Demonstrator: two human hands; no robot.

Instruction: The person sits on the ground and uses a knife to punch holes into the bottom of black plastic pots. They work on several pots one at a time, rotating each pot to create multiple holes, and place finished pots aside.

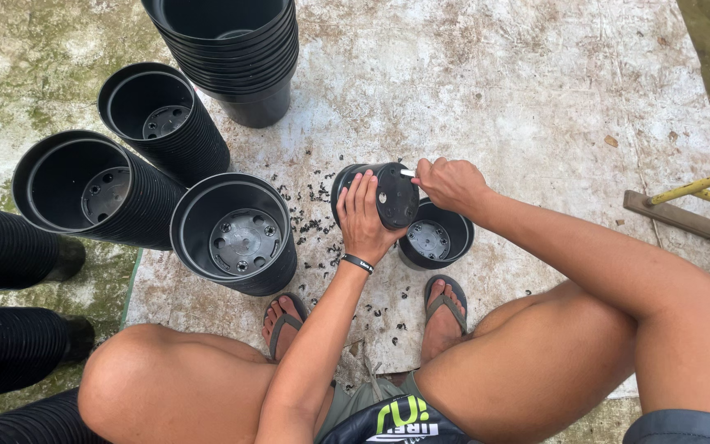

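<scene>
My left hand (pixel 361 215) grips a small black plastic pot (pixel 389 189) that lies on its side, its holed base facing right. My right hand (pixel 451 182) is closed on a thin pale tool (pixel 407 173) whose tip touches the pot's base. Just below stands another black pot (pixel 437 237), upright and empty. Small black plastic bits (pixel 315 215) lie scattered on the white sheet (pixel 519 99) around the pots.
Stacks of nested black pots stand to the left (pixel 236 234) (pixel 92 187) (pixel 162 115) and at the top (pixel 228 41); more stacks lie at the far left (pixel 10 247). My sandalled feet (pixel 445 308) and knees frame the spot. A yellow-handled tool (pixel 700 191) lies at the right.
</scene>
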